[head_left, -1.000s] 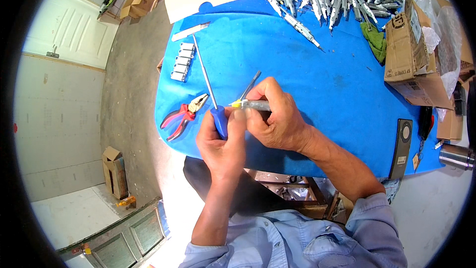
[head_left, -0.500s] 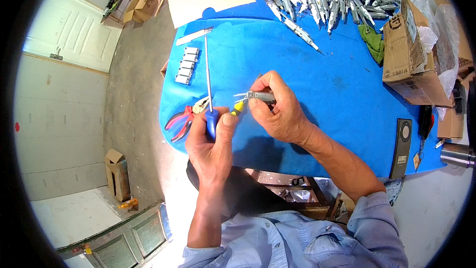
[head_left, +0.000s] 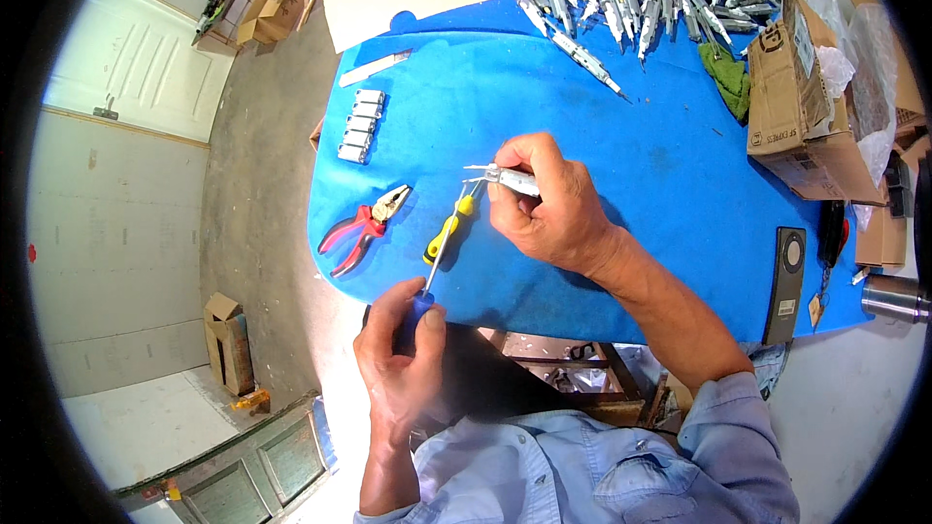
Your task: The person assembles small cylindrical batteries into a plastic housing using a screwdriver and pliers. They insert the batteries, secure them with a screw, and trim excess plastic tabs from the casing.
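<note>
At the blue desk [head_left: 670,204], I see the left fingers [head_left: 391,302] wrapped around a blue-handled screwdriver [head_left: 418,310]; the right fingers [head_left: 530,148] pinch a slim grey part [head_left: 513,179].

Our left hand [head_left: 400,359] is now nearer our body, farther from our right hand [head_left: 558,206]. We now slant the blue screwdriver [head_left: 423,301] toward the grey piece [head_left: 516,180], no longer past it. The yellow-and-black handle [head_left: 440,238] and pliers [head_left: 368,224] now show uncovered.
</note>
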The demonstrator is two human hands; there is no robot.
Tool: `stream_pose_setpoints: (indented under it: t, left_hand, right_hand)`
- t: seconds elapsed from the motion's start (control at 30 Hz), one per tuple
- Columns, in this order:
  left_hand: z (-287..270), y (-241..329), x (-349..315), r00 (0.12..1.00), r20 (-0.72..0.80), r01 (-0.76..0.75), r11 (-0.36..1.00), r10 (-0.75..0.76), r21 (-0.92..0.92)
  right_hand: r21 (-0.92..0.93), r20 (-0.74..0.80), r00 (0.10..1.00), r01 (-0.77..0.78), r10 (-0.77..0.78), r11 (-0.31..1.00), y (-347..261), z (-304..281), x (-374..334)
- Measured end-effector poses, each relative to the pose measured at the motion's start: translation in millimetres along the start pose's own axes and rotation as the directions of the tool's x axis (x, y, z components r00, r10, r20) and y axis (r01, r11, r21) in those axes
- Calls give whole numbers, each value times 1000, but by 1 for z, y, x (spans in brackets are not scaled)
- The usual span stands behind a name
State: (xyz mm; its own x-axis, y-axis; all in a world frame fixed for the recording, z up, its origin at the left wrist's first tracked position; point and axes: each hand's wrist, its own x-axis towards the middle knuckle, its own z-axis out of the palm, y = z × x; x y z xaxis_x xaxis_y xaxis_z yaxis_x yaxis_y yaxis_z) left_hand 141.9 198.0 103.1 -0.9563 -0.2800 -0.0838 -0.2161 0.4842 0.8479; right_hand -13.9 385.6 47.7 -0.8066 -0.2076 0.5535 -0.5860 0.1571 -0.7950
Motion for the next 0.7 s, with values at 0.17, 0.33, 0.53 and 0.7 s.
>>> stream_pose_setpoints:
  t: [0.17,0.33,0.53,0.7]
  left_hand:
    - [2,-3,-1,998,-16,-54,996,55,75]
    - [2,1,-1,995,-29,-93,990,96,102]
    - [0,9,0,995,-47,-84,988,91,132]
    - [-1,15,2,995,-81,-50,992,60,119]
  right_hand:
    - [-61,-17,999,51,-52,997,0,1,1]
    - [-103,4,999,51,-50,993,5,1,0]
    - [-95,27,999,29,-27,995,3,1,-1]
    - [35,6,997,-75,75,997,3,4,-3]
